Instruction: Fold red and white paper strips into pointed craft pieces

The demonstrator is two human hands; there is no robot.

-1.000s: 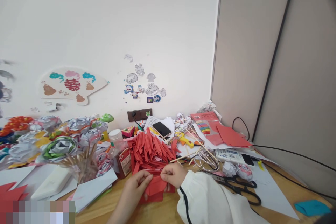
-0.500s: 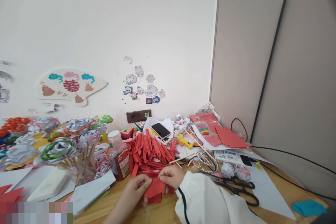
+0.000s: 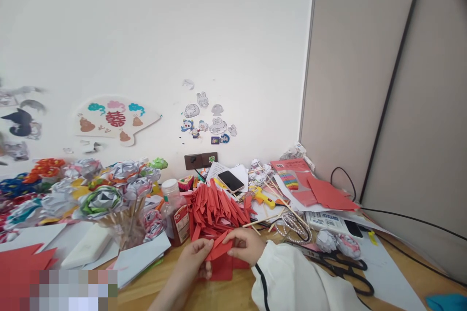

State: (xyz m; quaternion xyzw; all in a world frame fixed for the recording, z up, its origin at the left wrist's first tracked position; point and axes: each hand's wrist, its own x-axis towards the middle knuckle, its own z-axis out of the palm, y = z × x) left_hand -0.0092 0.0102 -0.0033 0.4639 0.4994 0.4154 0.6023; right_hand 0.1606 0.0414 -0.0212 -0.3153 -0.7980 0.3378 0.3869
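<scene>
A small piece of red paper (image 3: 219,248), partly folded with a pointed upper end, is pinched between both hands above the front of the table. My left hand (image 3: 196,256) grips its left side with thumb and index finger, the other fingers curled beneath. On the opposite side, my right hand (image 3: 247,245), below a white sleeve, pinches the paper's upper right edge. Under the hands lie flat red paper sheets (image 3: 222,272) on the wood. Just beyond rises a heap of narrow folded red paper strips (image 3: 215,206) with pointed tips.
Left of the heap stand a bottle (image 3: 176,218), a bundle of sticks (image 3: 127,226) and many paper flowers (image 3: 104,199). Behind are a phone (image 3: 230,181) and a yellow glue gun (image 3: 263,198). Black-handled scissors (image 3: 346,265) and a bead string (image 3: 292,228) lie to the right.
The red paper has gone from a broad, flat shape to a narrower, slanted one as my fingers shifted on it. My view has swung slightly left.
</scene>
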